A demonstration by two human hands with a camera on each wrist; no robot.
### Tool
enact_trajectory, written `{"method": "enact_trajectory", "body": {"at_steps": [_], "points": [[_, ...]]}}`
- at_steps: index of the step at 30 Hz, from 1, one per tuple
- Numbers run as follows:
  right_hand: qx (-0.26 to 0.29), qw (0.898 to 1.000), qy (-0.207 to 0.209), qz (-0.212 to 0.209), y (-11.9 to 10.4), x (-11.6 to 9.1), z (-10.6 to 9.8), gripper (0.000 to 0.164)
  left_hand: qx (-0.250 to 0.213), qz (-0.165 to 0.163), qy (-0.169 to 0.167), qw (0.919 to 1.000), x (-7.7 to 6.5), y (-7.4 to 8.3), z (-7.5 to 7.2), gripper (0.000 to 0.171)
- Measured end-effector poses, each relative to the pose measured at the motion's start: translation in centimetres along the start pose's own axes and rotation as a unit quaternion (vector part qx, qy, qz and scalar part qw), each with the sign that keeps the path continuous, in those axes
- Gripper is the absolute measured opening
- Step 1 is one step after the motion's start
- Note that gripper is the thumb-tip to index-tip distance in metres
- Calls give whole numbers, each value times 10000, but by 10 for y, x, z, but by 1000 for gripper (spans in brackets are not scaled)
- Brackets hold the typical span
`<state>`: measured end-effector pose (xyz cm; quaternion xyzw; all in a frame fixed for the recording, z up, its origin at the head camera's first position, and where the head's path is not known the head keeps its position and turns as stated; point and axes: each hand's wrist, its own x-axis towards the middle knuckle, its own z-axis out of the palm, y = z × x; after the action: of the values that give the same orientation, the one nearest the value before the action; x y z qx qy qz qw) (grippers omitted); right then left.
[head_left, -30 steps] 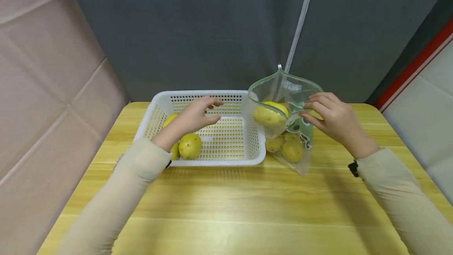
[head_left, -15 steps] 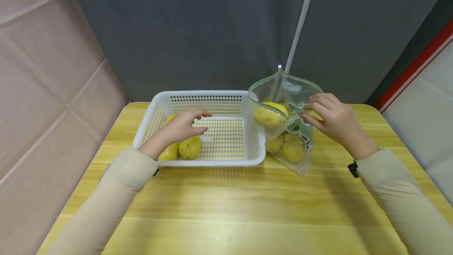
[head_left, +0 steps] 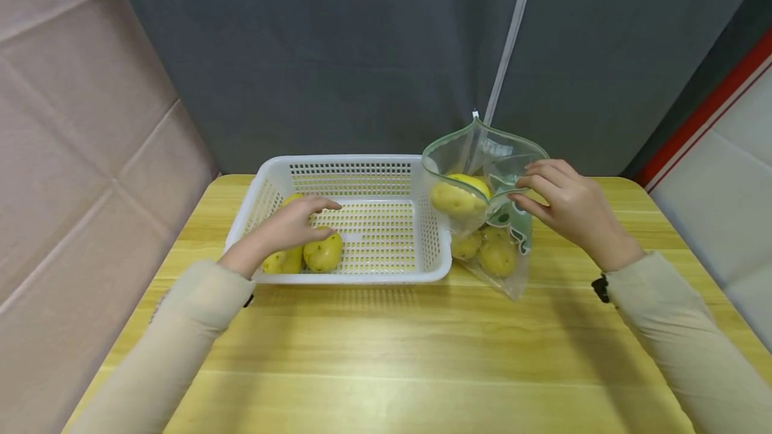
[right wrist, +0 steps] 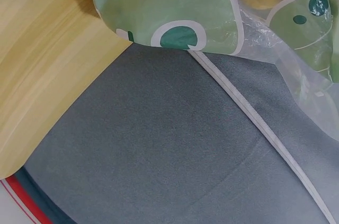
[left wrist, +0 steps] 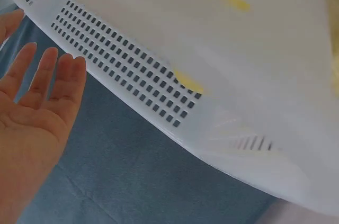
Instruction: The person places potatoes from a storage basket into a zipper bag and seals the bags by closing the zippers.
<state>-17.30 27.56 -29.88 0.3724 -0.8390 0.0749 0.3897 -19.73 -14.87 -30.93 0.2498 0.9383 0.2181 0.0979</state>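
Observation:
In the head view, my left hand (head_left: 295, 223) hovers over the left side of a white plastic basket (head_left: 362, 278), palm down with thumb and fingers apart, holding nothing. Just below it lies a potato (head_left: 323, 254), with more yellow potatoes (head_left: 281, 262) beside it, partly hidden by the hand. My right hand (head_left: 565, 203) pinches the right rim of a clear zip bag (head_left: 512, 223) with a green print. The bag's mouth gapes. A potato (head_left: 457, 198) sits high inside it and others (head_left: 498, 256) lie lower down. The right wrist view shows the bag's green print (right wrist: 212, 15) but no fingers.
The basket and bag stand side by side at the back of a wooden table (head_left: 386, 353). Behind them hangs a grey curtain (head_left: 338, 59) with a pale strip. A padded pinkish wall (head_left: 90, 153) borders the left; a white and red panel (head_left: 724, 132) is on the right.
My left hand has moved left and down within the basket, away from the bag and nearer the potatoes. My right hand keeps its pinch on the bag's rim and has hardly moved.

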Motion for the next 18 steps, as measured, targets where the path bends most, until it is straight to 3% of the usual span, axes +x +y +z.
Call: {"method": "enact_trajectory", "body": {"at_steps": [6,12,18], "points": [[-8,10000,2,-13,1,-1,1,57,54,97,-56,9999,-3,-9,0,48],[-31,9999,-143,16,1,-2,0,56,114,-88,-354,9993,-6,-15,0,51],[16,10000,-1,-36,1,-1,2,54,169,-192,-632,9977,-7,-19,2,55]]}}
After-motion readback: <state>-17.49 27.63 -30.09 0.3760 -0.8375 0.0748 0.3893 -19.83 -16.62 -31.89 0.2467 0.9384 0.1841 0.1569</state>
